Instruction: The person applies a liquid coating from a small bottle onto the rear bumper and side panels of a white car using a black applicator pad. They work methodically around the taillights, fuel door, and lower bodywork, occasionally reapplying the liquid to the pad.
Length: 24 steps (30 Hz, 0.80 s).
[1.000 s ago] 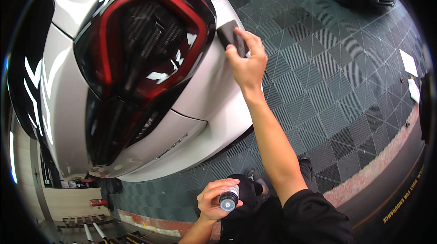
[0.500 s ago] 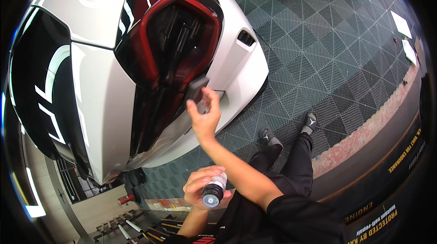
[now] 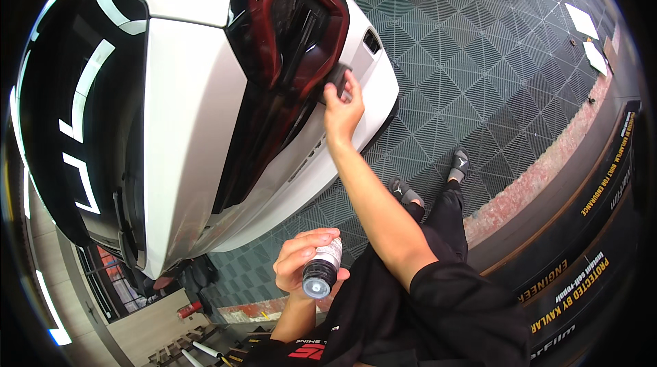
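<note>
My right hand (image 3: 344, 112), its arm stretched out, pinches a dark grey applicator block (image 3: 336, 82) between thumb and fingers. The block is against the car's rear, at the lower corner of the red-rimmed tail light (image 3: 301, 32), and my fingers partly cover it. Close to my body, my left hand (image 3: 295, 261) is wrapped round a small bottle (image 3: 321, 268) with a pale label and a black neck. The bottle is tilted, its translucent end facing up toward me. The white car body (image 3: 188, 107) fills the left of the view.
Dark ribbed floor tiles (image 3: 472, 73) stretch to the right of the car. My feet (image 3: 460, 162) stand on them near a rough reddish kerb (image 3: 520, 192). Black printed banners (image 3: 582, 230) line the right side. A red cylinder (image 3: 189, 309) lies at the lower left.
My right hand has moved up and right with the block, to the tail light's lower corner. The car appears shifted in view. My left hand still holds the bottle in nearly the same place.
</note>
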Available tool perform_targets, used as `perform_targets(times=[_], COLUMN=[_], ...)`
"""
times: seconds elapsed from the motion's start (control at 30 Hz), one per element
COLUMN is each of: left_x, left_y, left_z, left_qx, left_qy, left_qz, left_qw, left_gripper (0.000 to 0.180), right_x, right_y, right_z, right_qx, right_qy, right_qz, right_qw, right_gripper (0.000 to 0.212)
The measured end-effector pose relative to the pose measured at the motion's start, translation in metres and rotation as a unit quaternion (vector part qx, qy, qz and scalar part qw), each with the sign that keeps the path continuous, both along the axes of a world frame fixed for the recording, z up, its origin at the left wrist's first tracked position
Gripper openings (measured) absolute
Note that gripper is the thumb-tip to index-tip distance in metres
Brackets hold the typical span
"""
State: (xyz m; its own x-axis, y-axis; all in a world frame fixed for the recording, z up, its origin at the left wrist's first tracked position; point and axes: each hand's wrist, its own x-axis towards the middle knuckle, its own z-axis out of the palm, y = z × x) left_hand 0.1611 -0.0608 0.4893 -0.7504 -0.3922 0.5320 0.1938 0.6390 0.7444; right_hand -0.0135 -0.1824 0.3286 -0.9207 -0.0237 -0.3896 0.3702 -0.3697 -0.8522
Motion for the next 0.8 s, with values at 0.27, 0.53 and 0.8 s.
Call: perform_targets(times=[0.27,0.53,0.8], left_x=[0.020,0.047,0.045], left_y=[0.001,0.004,-0.003], left_z=[0.016,0.021,0.023], left_qx=[0.040,0.030,0.092], left_qy=[0.060,0.089,0.116], left_qz=[0.003,0.038,0.001], left_qw=[0.997,0.995,0.989], left_gripper=[0.063,0.062,0.063], right_x=[0.067,0.001,0.074], right_y=[0.015,0.008,0.030], right_z=[0.026,0.002,0.033], right_qx=[0.078,-0.020,-0.075], right_qy=[0.119,0.077,0.111], right_qz=[0.043,0.010,0.119], right_qw=[0.989,0.997,0.984], right_gripper=[0.050,0.057,0.051])
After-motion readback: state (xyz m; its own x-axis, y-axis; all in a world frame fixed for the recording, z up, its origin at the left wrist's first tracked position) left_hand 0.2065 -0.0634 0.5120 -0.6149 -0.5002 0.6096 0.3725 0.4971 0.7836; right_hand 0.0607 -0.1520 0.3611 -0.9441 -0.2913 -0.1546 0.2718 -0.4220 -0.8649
